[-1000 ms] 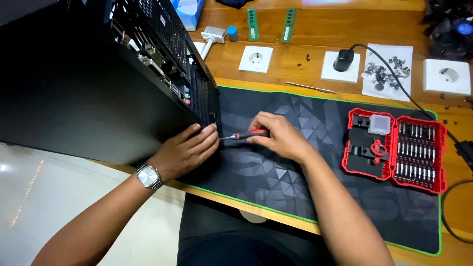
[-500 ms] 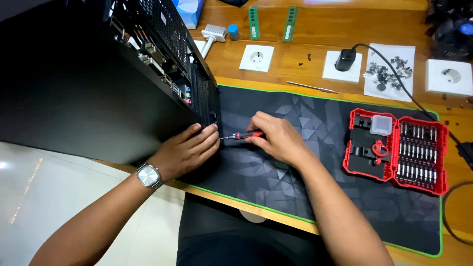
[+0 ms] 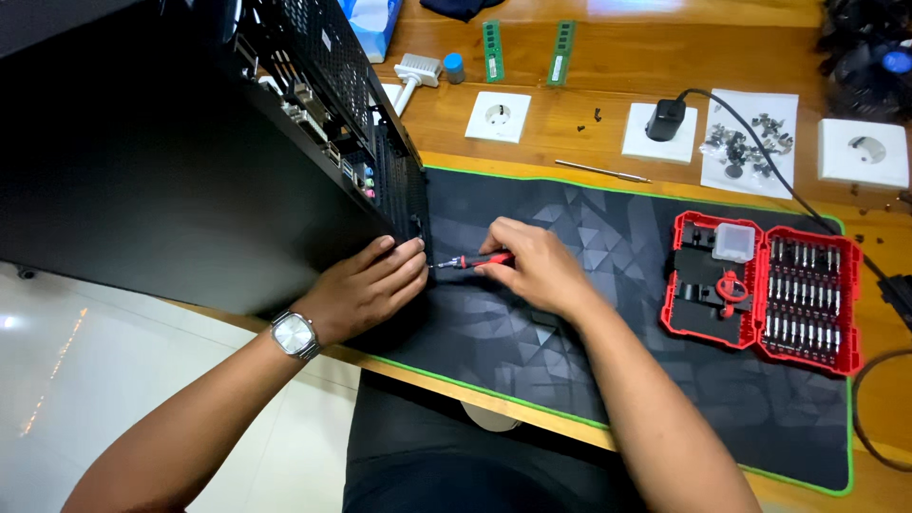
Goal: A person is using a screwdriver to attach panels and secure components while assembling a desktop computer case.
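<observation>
Meanwhile, right hand [image 3: 532,266] grips one screwdriver [image 3: 470,260]; left hand [image 3: 366,290], open, steadies one computer case [image 3: 171,171].

A light-blue box [image 3: 372,21] stands at the far edge, behind the black computer case [image 3: 171,161]. An open red case of bits [image 3: 765,288] lies right.

Computer case [image 3: 171,171]: we are seeing matte black
Screwdriver [image 3: 475,260]: showing red and black
Desk mat [image 3: 589,313]: wearing dark grey triangles, green edging
Bit case [image 3: 760,290]: glowing red
Wristwatch [image 3: 294,334]: gleaming silver
</observation>
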